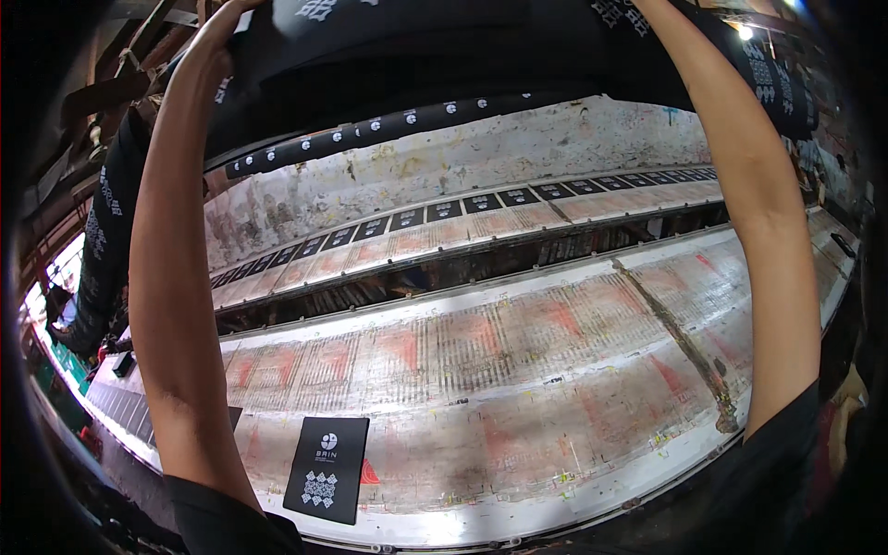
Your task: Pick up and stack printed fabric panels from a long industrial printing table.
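Note:
Both of my arms reach up past the top edge of the head view. Between them, a wide black cloth (444, 55) with white printed motifs spans the upper part of the view. Only a sliver of my left hand (242, 5) shows at the top edge, beside the cloth; its fingers are cut off. My right hand is beyond the top edge, with just the forearm showing along the cloth's right side. Below, a black rectangular printed panel (324, 470) with a white emblem and pattern lies on the near edge of a long printing table (536, 444).
A second long table (370, 248) bears a row of black printed panels (481, 203). More black printed cloth (407, 120) hangs before the stained wall (592, 139), and another length (100, 231) hangs at left. A small dark object (843, 245) lies at the table's right end.

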